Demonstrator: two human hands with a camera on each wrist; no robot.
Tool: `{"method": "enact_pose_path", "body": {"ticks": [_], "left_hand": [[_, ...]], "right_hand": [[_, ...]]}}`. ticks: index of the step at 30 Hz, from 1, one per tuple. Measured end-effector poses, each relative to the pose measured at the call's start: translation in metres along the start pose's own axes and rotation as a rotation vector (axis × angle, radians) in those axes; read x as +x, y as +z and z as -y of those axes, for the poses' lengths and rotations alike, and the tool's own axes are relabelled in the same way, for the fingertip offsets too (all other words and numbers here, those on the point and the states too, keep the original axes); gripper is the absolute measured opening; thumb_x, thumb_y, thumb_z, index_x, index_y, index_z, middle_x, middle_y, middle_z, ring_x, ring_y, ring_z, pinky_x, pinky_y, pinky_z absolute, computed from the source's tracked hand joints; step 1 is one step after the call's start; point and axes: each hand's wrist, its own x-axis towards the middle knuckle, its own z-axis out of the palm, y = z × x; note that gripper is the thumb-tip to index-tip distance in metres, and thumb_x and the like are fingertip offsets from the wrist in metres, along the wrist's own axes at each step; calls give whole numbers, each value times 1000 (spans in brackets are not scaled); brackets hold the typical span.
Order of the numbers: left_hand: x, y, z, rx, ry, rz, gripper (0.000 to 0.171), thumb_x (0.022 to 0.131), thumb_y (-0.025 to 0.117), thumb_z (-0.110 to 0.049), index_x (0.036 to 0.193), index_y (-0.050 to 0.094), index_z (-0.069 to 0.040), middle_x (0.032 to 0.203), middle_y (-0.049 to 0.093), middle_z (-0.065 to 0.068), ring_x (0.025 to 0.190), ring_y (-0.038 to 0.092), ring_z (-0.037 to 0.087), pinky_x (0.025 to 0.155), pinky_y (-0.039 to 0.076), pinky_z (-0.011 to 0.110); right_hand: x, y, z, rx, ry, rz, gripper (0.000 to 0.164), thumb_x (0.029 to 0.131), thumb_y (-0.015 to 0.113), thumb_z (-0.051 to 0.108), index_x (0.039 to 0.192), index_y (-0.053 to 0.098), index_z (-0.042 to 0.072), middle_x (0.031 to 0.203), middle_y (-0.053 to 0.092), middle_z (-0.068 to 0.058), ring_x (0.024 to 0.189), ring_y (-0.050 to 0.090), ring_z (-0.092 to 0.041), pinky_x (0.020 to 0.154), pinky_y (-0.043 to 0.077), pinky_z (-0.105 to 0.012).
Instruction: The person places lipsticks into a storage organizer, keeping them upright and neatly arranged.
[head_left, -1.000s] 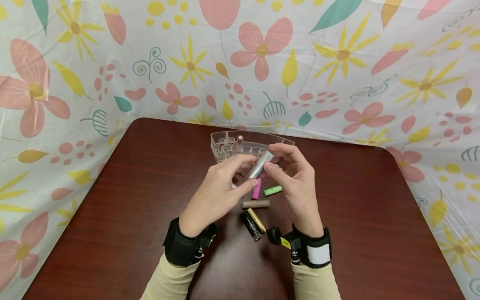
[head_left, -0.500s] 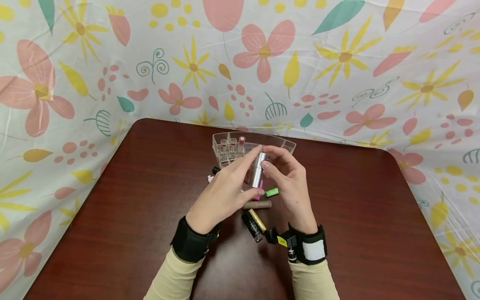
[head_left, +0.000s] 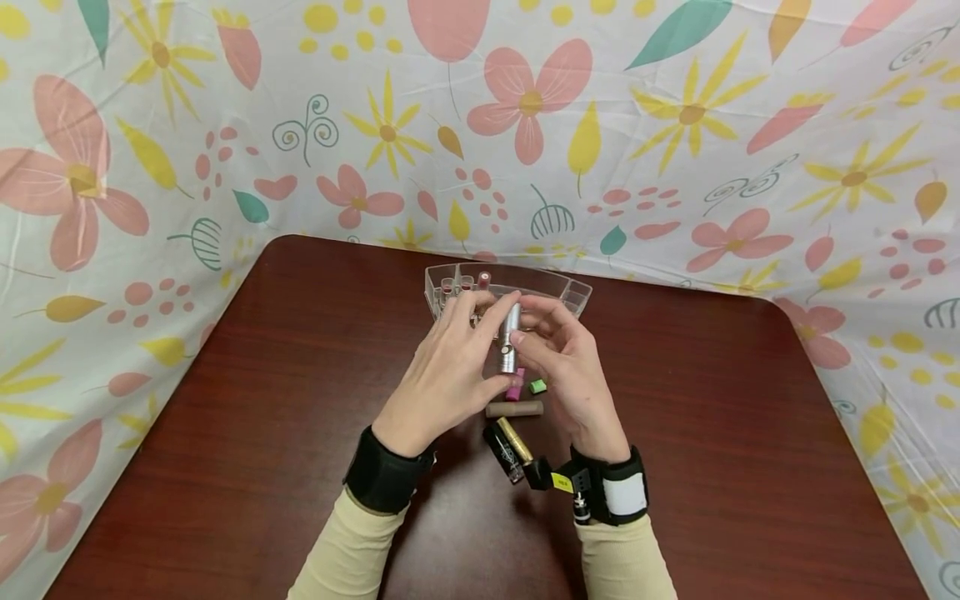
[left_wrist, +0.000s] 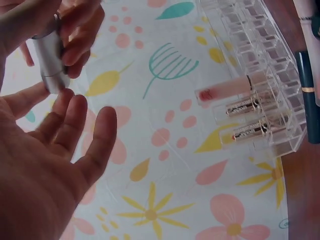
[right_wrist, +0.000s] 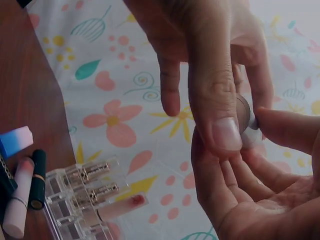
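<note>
We see a person's close-fitting pale yellow sleeves point(head_left: 341, 550), a wide black band point(head_left: 382, 473) around the left wrist, and a matching band point(head_left: 596, 477) around the right wrist carrying a white rectangular patch point(head_left: 625, 495), a yellow label point(head_left: 562, 482) and a small black block point(head_left: 537, 474).

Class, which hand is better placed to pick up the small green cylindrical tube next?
Probably the right hand: in the head view, it partly hides the green cylindrical tube, while the left hand looks farther off. Both grip the shiny silver cylinder, so the right must release first.
</note>
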Motion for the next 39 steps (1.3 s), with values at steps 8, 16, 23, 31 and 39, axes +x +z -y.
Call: {"method": "enact_pose_path", "body": {"ticks": [8,16,23,31,39], "left_hand": [[-1,-1,4,25,58,-24,92,73,88,-20,153,44,-11,145,50,7,135,47,24,111,44,39],[-1,13,12,14,42,73,88,78,86,-19,154,43,-10,145,50,8,133,49,25,109,46,40],[-4,29,21,-32,12,167,88,79,87,-17,153,41,-7,144,48,11,130,50,25,107,48,38],[-6,40,28,-41,-2,190,88,78,89,-18,152,43,-7,143,47,12,128,51,28,106,49,39],[-8,49,32,-45,-30,223,88,79,88,-20,152,42,-6,144,46,13,129,52,30,106,49,40]], "right_hand": [[1,-6,1,-30,49,53,40,99,65,11,138,55,12,116,69,0,95,68,-10,78,59,-27],[11,-13,-13,-207,81,105,54,96,63,2,146,46,11,117,66,-9,83,70,-10,73,60,-30],[22,-14,-32,-274,161,113,57,96,64,4,148,46,14,125,65,-19,85,71,-12,79,61,-41],[25,-15,-41,-267,179,121,56,97,63,5,149,45,13,127,64,-20,92,71,-16,83,61,-43],[30,-17,-52,-268,176,139,55,97,60,4,149,44,10,127,63,-23,92,72,-17,79,62,-37]]}}
